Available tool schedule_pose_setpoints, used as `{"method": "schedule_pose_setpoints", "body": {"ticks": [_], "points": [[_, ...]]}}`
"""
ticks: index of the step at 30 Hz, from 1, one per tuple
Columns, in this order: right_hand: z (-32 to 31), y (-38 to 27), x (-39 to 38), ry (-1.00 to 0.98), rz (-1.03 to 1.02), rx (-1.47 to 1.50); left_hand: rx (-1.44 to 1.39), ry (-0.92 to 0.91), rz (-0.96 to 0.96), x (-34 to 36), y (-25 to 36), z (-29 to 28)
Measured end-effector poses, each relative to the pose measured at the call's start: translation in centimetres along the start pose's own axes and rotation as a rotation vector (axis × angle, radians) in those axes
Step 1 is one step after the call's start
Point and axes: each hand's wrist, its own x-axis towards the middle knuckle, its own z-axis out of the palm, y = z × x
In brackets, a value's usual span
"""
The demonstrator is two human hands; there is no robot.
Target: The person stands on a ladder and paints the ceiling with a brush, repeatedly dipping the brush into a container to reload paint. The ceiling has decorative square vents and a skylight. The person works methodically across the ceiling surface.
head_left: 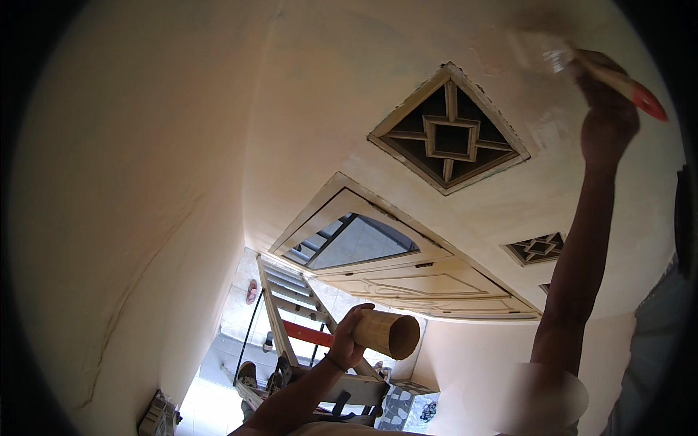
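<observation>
My right hand (pixel 608 105) is raised high against the upper wall, closed around the wooden handle of a paintbrush (pixel 646 99) with a red end. The bristles are blurred and touch the wall (pixel 502 211) beside a wet, shiny patch. Lower down, my left hand (pixel 350 341) grips a tan cylindrical container (pixel 375 331) from its side, tilted with its round dark mouth facing right. What is inside cannot be made out.
Below me stands a stepladder (pixel 287 294) with a red bar (pixel 308 333). A diamond-shaped vent (pixel 465 149) is set in the wall above a cream door (pixel 407 282) with a glass pane (pixel 363 243). A sandal (pixel 251 291) lies on the tiled floor. A box (pixel 158 418) sits at lower left.
</observation>
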Motion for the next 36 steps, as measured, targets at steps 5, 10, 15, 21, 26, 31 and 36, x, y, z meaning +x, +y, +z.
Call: {"method": "schedule_pose_setpoints", "body": {"ticks": [5, 10, 15, 21, 26, 31, 36], "points": [[2.5, 1.8, -1.7, -0.181, 0.135, 0.07, 0.005, -0.017, -0.014, -0.1, -0.2, 0.1], [1.5, 2.2, 0.5, -0.112, 0.017, 0.029, 0.013, -0.002, -0.012, -0.2, 0.0, 0.2], [2.4, 0.4, -0.5, -0.216, 0.229, -0.051, 0.008, 0.0, -0.011, -0.2, 0.1, 0.1], [2.6, 2.0, -0.2, -0.088, 0.118, -0.09, -0.013, -0.009, -0.023, -0.3, -0.2, 0.0], [2.5, 0.2, 0.4, -0.142, 0.072, 0.013, 0.001, 0.004, 0.001, -0.2, 0.3, 0.1], [4.6, 2.8, -1.8, -0.212, 0.228, -0.111, -0.001, -0.021, -0.016, -0.2, -0.3, 0.0], [0.9, 0.6, 3.7, 0.002, -0.012, 0.21, 0.024, -0.043, -0.017, -0.2, -0.6, -0.4]]}}
